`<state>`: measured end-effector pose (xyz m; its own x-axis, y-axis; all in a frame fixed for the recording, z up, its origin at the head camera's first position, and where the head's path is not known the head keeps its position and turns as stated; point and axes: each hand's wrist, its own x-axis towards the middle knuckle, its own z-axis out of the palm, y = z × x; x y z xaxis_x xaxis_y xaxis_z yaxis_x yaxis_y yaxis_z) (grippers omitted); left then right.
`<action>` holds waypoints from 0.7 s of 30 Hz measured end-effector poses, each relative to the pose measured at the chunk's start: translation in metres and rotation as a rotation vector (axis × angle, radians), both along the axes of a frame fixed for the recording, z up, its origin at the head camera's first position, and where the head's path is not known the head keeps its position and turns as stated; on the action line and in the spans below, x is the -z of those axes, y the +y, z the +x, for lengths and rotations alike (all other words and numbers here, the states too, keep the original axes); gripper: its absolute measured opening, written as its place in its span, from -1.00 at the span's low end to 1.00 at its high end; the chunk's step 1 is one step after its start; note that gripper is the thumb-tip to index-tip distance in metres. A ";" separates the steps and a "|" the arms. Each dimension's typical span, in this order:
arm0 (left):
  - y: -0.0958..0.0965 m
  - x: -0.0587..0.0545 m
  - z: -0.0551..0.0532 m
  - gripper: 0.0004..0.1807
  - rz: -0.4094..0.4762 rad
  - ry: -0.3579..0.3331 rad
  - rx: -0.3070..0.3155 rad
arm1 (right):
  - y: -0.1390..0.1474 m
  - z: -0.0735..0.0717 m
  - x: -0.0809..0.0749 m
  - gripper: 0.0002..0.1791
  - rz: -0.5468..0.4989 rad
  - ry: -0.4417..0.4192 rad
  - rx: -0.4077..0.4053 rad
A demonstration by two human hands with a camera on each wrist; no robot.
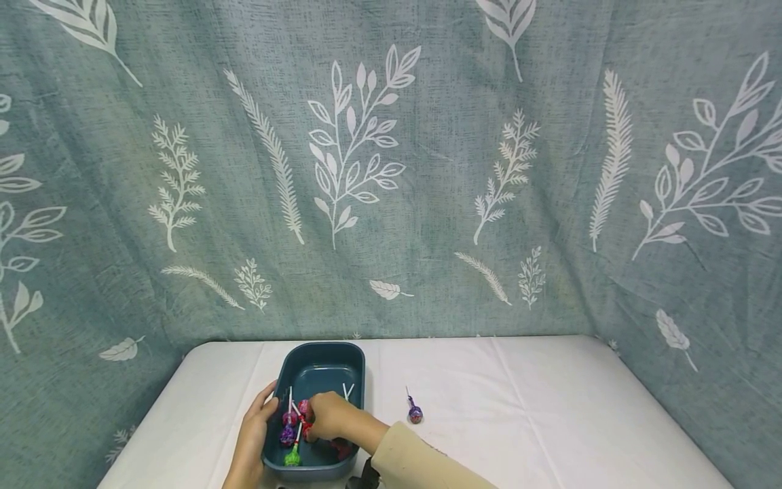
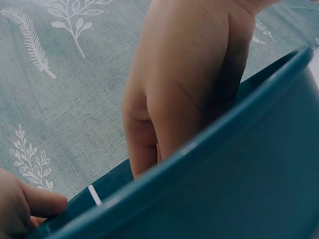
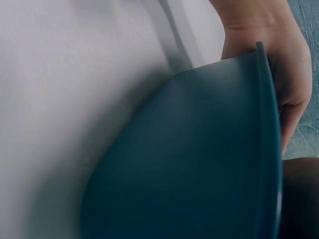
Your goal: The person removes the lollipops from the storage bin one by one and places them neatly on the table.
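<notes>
A dark teal plastic bin (image 1: 330, 354) stands on the white-covered table with several wrapped lollipops in it. My left hand (image 1: 249, 428) grips its left wall, thumb at the rim. Inside the bin, my right hand (image 1: 334, 415) reaches down among the lollipops, beside red ones; the bin wall hides its fingertips in the left wrist view, so whether it pinches one is unclear. A green lollipop (image 1: 292, 456) and a purple lollipop (image 1: 287, 435) lie left of that hand. Another purple lollipop (image 1: 415, 413) lies on the table, right of the bin.
The white cloth (image 1: 489, 421) covers the table. Behind and at both sides hangs a green curtain (image 1: 427, 204) with white leaf prints. A small black object (image 1: 364, 475) shows under the right sleeve, by the bin's near right corner.
</notes>
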<state>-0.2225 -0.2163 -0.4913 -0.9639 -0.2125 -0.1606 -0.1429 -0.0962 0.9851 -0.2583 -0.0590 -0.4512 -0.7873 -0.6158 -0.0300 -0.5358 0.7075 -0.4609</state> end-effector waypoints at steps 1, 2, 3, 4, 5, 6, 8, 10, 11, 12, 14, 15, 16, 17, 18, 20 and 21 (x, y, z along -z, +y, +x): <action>0.000 0.000 0.000 -0.43 0.000 -0.002 0.001 | 0.000 0.001 0.000 -0.76 0.008 0.002 -0.006; 0.000 0.000 0.000 -0.43 0.001 -0.004 0.002 | 0.000 0.001 0.000 -0.76 0.015 0.001 -0.010; 0.000 0.000 0.000 -0.43 -0.001 -0.006 0.001 | 0.000 0.002 -0.001 -0.76 0.021 0.002 -0.012; 0.000 0.000 -0.001 -0.43 -0.001 -0.007 0.001 | 0.000 0.003 0.000 -0.76 0.029 0.005 -0.014; 0.000 0.000 -0.001 -0.43 -0.001 -0.008 0.002 | 0.000 0.003 0.000 -0.76 0.034 0.006 -0.015; 0.000 0.000 0.000 -0.43 0.000 -0.009 0.001 | -0.001 0.003 0.000 -0.76 0.041 0.012 -0.015; 0.000 0.000 0.000 -0.44 -0.004 -0.009 -0.003 | -0.001 0.003 0.001 -0.76 0.049 0.023 -0.010; 0.000 0.000 0.000 -0.43 -0.005 -0.005 0.000 | -0.002 0.004 0.002 -0.77 0.056 0.034 -0.006; 0.000 0.000 0.000 -0.43 -0.006 -0.004 -0.001 | -0.002 0.004 0.003 -0.77 0.060 0.039 -0.005; 0.000 0.000 0.000 -0.43 -0.008 -0.004 -0.002 | -0.003 0.004 0.003 -0.76 0.064 0.046 -0.005; 0.000 0.000 0.001 -0.43 -0.010 -0.003 -0.002 | -0.003 0.004 0.003 -0.74 0.065 0.046 -0.006; 0.000 0.000 0.001 -0.43 -0.009 -0.001 -0.002 | -0.002 0.005 0.003 -0.71 0.065 0.044 -0.005; 0.000 0.000 0.001 -0.43 -0.009 -0.003 -0.003 | -0.002 0.005 0.003 -0.70 0.063 0.043 -0.003; 0.000 0.000 0.001 -0.43 -0.008 -0.004 -0.006 | -0.002 0.005 0.003 -0.68 0.063 0.042 -0.001; 0.000 0.000 0.001 -0.43 -0.007 -0.004 -0.006 | -0.002 0.005 0.003 -0.68 0.061 0.043 0.001; 0.000 0.000 0.000 -0.43 -0.006 -0.005 -0.006 | -0.001 0.005 0.002 -0.68 0.058 0.038 0.008; 0.000 0.000 0.000 -0.43 -0.004 -0.007 -0.007 | -0.001 0.005 0.002 -0.69 0.055 0.039 0.009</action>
